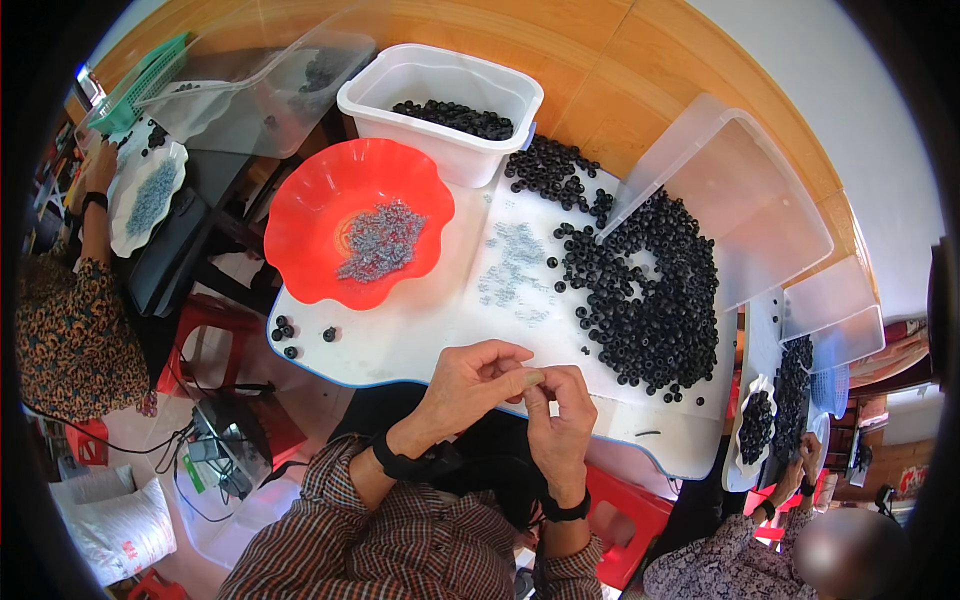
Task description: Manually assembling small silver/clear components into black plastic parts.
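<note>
Where the near edge of the desk (390, 345) curves past the person, below and to the right of the red bowl (310, 215), the left hand (462, 392) and the right hand (560, 425) meet at the fingertips. Left grip: closed, thumb pinched against the index finger. Right grip: likewise closed, thumb and index finger together, tips touching those of the left. Whether a small part lies between the tips cannot be told; the fingers cover that point. A black wristband (405, 460) sits on the left wrist.

The red bowl has a wavy rim and contains small grey pieces (383, 243), heaped right of its centre. Loose grey pieces (520, 262) lie spread out to the right of the red bowl. Farther right of it, black rings (690, 270) form a broad heap with a bare patch within. A clear bin (770, 200) stands tilted at the far right side of that heap.

Directly behind the red bowl and slightly right stands a white tub (430, 150), partly filled with black rings. Several single rings (329, 334) rest in front of the red bowl. To its left, beyond a gap, a co-worker's hand (98, 172) is beside a white dish (125, 225) of grey pieces.
</note>
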Tool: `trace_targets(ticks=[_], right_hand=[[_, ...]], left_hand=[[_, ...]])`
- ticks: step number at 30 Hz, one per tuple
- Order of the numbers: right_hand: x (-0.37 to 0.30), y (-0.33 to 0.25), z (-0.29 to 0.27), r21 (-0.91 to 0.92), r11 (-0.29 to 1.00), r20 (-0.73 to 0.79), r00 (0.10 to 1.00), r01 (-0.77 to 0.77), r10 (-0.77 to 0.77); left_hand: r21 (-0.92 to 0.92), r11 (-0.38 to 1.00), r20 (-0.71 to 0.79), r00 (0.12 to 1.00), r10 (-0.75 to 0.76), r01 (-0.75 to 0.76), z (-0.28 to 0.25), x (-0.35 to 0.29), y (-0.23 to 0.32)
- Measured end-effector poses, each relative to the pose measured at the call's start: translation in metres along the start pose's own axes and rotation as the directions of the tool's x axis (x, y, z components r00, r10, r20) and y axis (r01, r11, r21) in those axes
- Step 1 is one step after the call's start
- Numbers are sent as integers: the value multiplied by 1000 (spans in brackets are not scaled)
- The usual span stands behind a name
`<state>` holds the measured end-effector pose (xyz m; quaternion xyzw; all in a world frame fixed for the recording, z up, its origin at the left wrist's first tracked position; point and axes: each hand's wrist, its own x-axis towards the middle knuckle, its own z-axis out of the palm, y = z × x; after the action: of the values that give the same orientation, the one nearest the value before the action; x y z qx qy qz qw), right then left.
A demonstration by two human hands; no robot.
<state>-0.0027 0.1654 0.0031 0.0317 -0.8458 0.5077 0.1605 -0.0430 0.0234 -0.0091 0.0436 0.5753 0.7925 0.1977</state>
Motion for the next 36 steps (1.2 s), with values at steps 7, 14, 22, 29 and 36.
trace_targets(ticks=[7, 14, 22, 29, 36], right_hand=[[-6, 5, 1, 12, 1000, -1, 1000, 5, -5], [-11, 2, -1, 272, 955, -89, 985, -121, 150], [-15, 2, -5, 412, 881, -81, 954, -233, 290], [-15, 1, 3, 423, 875, -65, 956, -233, 286], [-10, 7, 1, 383, 898, -76, 962, -216, 263]], left_hand=[[-20, 999, 36, 999, -30, 31, -1, 1, -3], [-278, 954, 147, 986, -73, 112, -14, 6, -6], [-601, 780, 287, 958, 9, 173, -20, 7, -14], [-662, 735, 275, 960, 52, 150, -26, 7, -20], [-678, 722, 250, 967, 53, 136, -22, 10, -13]])
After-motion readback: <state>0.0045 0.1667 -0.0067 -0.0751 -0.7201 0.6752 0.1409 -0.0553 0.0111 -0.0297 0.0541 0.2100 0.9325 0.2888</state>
